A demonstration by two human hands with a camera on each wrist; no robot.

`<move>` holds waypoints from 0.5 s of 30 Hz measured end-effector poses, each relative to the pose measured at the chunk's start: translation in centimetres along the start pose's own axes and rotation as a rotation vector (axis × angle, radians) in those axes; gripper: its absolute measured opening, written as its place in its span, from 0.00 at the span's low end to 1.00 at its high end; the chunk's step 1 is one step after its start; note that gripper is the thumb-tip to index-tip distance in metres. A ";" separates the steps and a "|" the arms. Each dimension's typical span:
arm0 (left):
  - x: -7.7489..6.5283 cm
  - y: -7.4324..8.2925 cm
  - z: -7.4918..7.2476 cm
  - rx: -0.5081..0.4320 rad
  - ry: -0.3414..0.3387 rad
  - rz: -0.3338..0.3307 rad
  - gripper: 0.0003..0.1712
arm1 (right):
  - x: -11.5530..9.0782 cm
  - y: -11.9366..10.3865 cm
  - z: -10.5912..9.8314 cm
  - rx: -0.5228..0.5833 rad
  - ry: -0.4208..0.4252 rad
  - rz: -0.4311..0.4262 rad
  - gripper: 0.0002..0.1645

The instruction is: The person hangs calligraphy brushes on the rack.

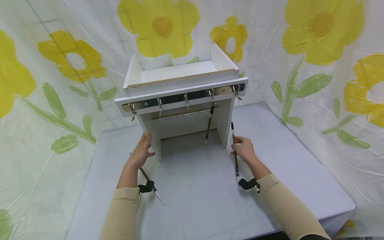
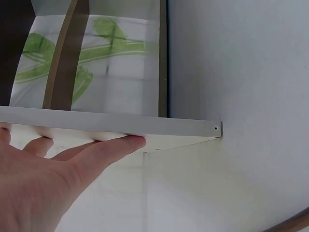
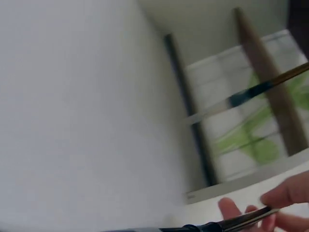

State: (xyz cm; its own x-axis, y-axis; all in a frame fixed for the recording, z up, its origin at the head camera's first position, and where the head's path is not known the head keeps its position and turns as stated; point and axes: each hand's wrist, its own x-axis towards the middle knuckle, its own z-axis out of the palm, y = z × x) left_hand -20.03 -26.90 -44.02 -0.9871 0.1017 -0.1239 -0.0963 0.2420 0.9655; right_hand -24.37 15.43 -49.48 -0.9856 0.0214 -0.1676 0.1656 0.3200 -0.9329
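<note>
A white shelf unit (image 1: 180, 80) stands on the table, with a strip of metal hooks (image 1: 172, 100) along its front edge. My left hand (image 1: 140, 153) touches the outside of its left side panel (image 2: 116, 122), fingers fairly straight. By the right side panel, my right hand (image 1: 244, 149) pinches a dark-handled calligraphy brush (image 1: 235, 161) between thumb and fingers, its pale end pointing down. Another brush (image 1: 209, 125) hangs from a hook towards the right, also seen as a blurred brush (image 3: 251, 94) in the right wrist view. A third brush (image 1: 159, 196) lies near my left wrist, partly hidden.
White cloth covers the table (image 1: 192, 193). Behind and around it hangs a pale curtain (image 1: 264, 40) with yellow flowers. The shelf's underside is open at the front, with a crossbar (image 2: 65, 58) at its back.
</note>
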 end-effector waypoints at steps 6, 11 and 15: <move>0.0 0.3 0.1 -0.021 -0.011 0.020 0.45 | -1.5 -2.2 -1.3 0.232 0.135 -0.200 0.26; -0.1 0.2 0.1 -0.011 -0.010 0.035 0.44 | -3.5 -4.1 -1.5 0.301 0.212 -0.486 0.24; -0.1 0.2 0.0 -0.014 -0.004 0.032 0.44 | -5.2 -5.6 -1.2 0.294 0.231 -0.635 0.21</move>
State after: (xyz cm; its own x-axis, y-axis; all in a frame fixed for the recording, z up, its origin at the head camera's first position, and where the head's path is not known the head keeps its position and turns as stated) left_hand -19.95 -26.88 -43.85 -0.9891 0.1134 -0.0936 -0.0662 0.2249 0.9721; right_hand -20.24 14.65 -42.97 -0.8713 0.1264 0.4741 -0.4689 0.0705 -0.8804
